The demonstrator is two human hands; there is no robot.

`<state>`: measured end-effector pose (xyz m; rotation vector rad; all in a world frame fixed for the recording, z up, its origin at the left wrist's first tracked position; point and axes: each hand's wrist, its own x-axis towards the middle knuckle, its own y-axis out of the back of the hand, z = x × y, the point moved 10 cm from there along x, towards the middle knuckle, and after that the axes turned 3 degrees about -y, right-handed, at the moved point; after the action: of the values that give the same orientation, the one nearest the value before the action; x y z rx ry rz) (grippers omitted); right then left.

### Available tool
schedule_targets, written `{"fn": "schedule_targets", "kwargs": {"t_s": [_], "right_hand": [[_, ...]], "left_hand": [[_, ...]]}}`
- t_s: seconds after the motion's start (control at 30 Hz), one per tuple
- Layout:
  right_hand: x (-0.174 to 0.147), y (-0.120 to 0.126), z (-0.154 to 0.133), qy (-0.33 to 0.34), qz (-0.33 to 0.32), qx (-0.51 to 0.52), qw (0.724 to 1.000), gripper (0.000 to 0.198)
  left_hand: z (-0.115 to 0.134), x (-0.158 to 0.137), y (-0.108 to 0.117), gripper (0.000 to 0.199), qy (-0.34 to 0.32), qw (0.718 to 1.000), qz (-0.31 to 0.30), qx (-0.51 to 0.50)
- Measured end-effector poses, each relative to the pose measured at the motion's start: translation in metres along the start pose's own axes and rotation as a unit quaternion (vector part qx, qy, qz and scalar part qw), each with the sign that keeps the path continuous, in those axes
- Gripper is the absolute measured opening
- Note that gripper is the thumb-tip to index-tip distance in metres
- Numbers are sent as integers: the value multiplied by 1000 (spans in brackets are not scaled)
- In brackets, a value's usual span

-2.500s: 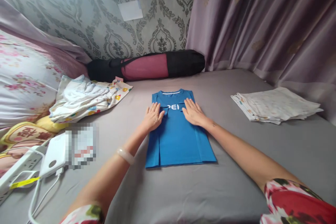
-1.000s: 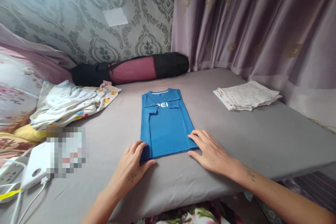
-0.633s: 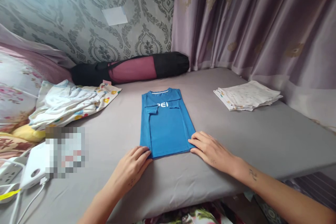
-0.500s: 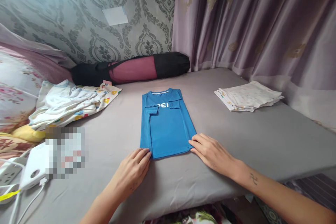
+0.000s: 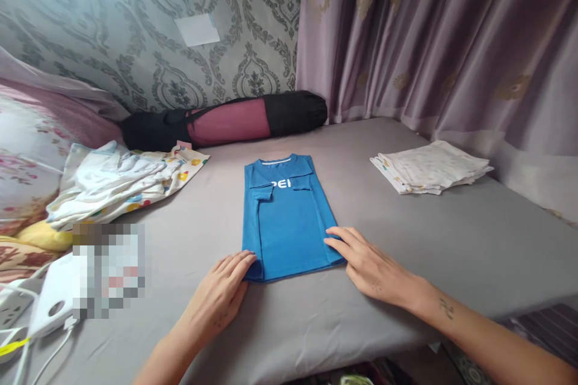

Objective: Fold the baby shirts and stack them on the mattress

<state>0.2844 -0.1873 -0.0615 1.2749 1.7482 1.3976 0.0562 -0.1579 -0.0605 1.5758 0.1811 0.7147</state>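
A blue T-shirt (image 5: 285,216) (sleeves folded in) is lying flat mid-bed on the grey sheet (image 5: 428,240). Its near hem corners are being touched by the left hand (image 5: 219,295) and right hand (image 5: 370,261), fingers open, nothing pinched yet. Being soft, light and limp, it is probably best taken at those corners. Since half a second ago, the hem's left corner is being lifted slightly.

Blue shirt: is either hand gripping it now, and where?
Both hands, left hand and right hand, have their fingertips at the blue shirt's near hem corners; a closed grip cannot be told.
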Motion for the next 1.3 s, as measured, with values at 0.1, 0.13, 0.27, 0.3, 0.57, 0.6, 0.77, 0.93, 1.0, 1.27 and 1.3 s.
{"fn": "schedule_targets", "kwargs": {"t_s": [0.1, 0.13, 0.27, 0.3, 0.57, 0.6, 0.77, 0.93, 1.0, 1.27, 1.3], "right_hand": [[2, 2, 1, 20, 28, 9, 999, 54], [4, 3, 1, 23, 32, 12, 999, 48], [12, 7, 9, 18, 27, 48, 998, 31], [15, 9, 12, 8, 23, 64, 998, 30], [36, 16, 39, -68, 2, 125, 990, 34], [39, 16, 41, -70, 2, 125, 990, 35], [51, 13, 52, -78, 29, 114, 990, 34], [59, 4, 59, -97, 27, 32, 994, 32], [59, 0, 62, -111, 19, -7, 994, 31], [55, -4, 73, -160, 8, -44, 986, 31], [55, -4, 75, -163, 9, -41, 986, 30]], "left_hand": [[-7, -1, -2, 32, 3, 999, 3, -46], [-10, 0, -3, 30, 8, 998, 4, -63], [-29, 6, -1, 26, 74, 987, 10, -140], [-35, 8, -1, 27, 101, 982, 8, -160], [-69, 22, -15, 38, 249, 929, -47, -270], [-72, 23, -18, 39, 252, 925, -49, -280], [-85, 27, -33, 39, 288, 907, -32, -306], [-95, 25, -44, 39, 339, 893, -18, -295], [-97, 25, -44, 38, 352, 895, -15, -275], [-96, 29, -34, 28, 342, 920, 12, -190], [-96, 29, -34, 28, 336, 924, 12, -181]]}}
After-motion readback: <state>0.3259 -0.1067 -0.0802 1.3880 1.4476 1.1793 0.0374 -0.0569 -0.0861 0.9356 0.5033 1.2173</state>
